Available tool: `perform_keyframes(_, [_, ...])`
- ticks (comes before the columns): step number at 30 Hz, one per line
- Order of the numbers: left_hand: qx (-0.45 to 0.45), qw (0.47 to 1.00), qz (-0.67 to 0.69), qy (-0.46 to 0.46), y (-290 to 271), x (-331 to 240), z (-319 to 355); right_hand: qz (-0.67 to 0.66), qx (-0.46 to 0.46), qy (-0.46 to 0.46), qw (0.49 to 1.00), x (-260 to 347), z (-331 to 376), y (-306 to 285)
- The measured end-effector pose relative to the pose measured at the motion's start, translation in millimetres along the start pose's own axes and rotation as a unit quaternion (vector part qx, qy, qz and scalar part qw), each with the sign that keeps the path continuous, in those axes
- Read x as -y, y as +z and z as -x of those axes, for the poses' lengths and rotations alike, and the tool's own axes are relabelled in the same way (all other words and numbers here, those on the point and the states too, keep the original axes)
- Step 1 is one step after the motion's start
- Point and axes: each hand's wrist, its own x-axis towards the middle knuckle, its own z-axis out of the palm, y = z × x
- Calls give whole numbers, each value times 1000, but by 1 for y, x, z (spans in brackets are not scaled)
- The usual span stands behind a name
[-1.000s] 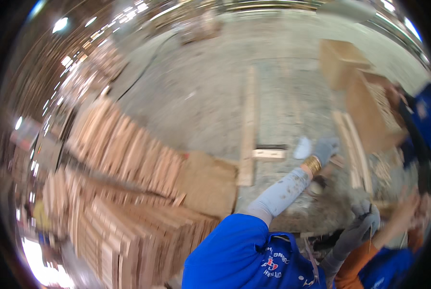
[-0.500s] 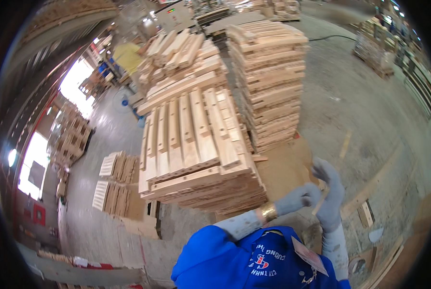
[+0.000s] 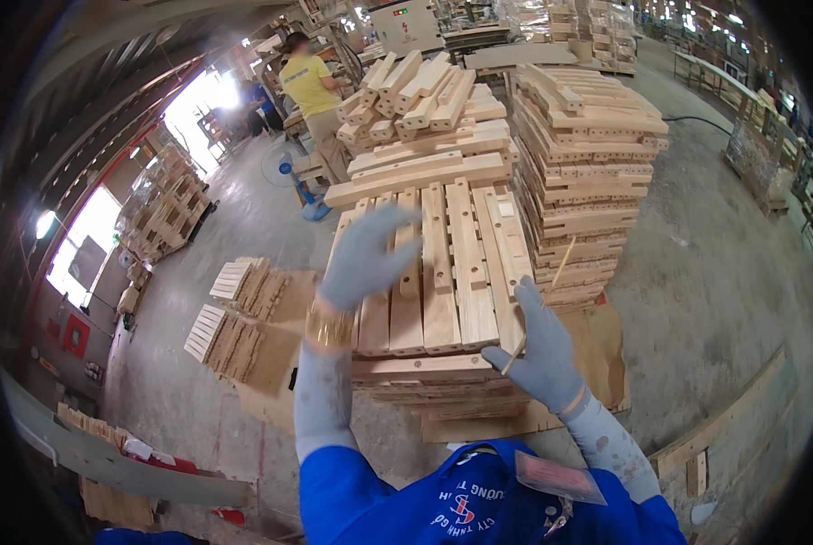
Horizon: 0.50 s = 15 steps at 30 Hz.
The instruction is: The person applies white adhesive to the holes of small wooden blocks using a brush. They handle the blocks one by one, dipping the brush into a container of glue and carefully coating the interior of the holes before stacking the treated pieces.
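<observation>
My left hand (image 3: 374,259), in a grey glove, is over the left part of a stack of pale wooden slats (image 3: 440,313). Its fingers are bent and spread, with nothing visible in them. My right hand (image 3: 547,354), gloved too, is at the stack's near right corner. A thin pale stick (image 3: 563,261) slants across it, held between thumb and palm; one end shows below the thumb and the other beyond the fingers. The upper slats have round holes and lie side by side. Whether either hand touches the slats I cannot tell.
Loose wooden bars (image 3: 420,91) are heaped behind the slats. A taller wood stack (image 3: 588,182) rises at the right on cardboard (image 3: 597,350). Small bundles (image 3: 229,313) lie on the floor at left. A person in yellow (image 3: 308,86) stands beyond, near a blue fan (image 3: 308,202).
Both hands have swung left from beside the stack to over it and moved apart. The left fingers have opened out. The view has turned, so the stacks sit further right.
</observation>
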Motion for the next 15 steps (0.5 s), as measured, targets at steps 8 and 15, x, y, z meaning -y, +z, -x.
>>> perform_keyframes(8, [228, 953, -194, -43, 73, 137, -156, -41, 27, 27, 998, 11, 1, -1])
perform_keyframes(15, [316, 936, -147, -52, 87, 138, -175, 62, 28, 43, 997, 25, -20, 3])
